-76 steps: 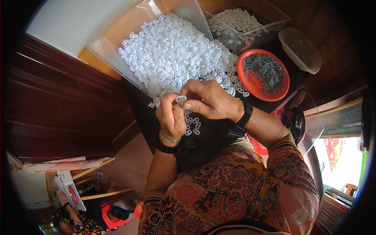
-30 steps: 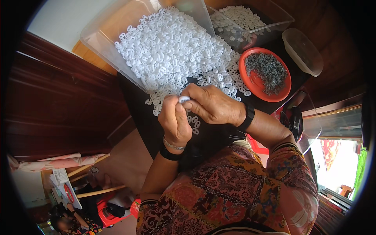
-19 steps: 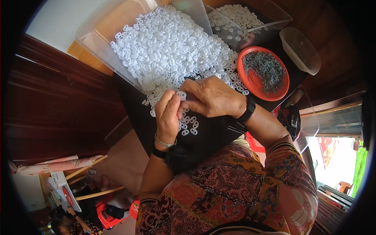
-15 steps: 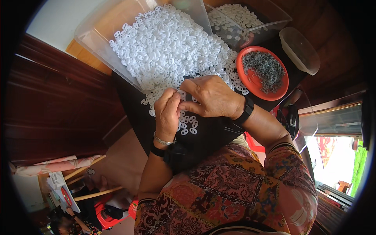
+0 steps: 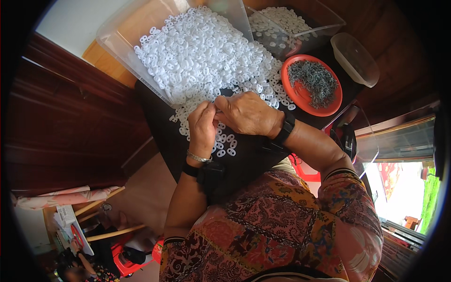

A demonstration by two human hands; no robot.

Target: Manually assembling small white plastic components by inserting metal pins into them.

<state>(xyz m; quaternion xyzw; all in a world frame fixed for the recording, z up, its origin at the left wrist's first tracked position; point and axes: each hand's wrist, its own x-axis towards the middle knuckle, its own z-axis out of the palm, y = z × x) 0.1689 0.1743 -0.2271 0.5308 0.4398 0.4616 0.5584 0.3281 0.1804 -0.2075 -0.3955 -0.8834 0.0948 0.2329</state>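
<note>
My left hand [image 5: 201, 130] and my right hand [image 5: 250, 113] meet fingertip to fingertip over the black tabletop [image 5: 162, 131]. Both are closed in a pinch; whatever sits between the fingers is too small and too covered to name. Just below them lie several loose white plastic pieces [image 5: 230, 138], oval with two holes each. Beyond my hands, a large heap of the same white pieces [image 5: 202, 54] spills out of a clear plastic bin [image 5: 127, 61]. At the right, an orange-red plate [image 5: 299, 97] carries a mound of small grey metal parts [image 5: 315, 81].
Behind the plate stands a second clear bin [image 5: 326, 28] with more white pieces. An oblong clear tub [image 5: 355, 60] is at the far right. A dark wooden panel [image 5: 70, 127] rises at the left. Another person [image 5: 87, 268] is at a small table, lower left.
The fingers of my right hand have closed up against my left fingertips, and the gap between its thumb and forefinger is gone. The whole view has shifted slightly.
</note>
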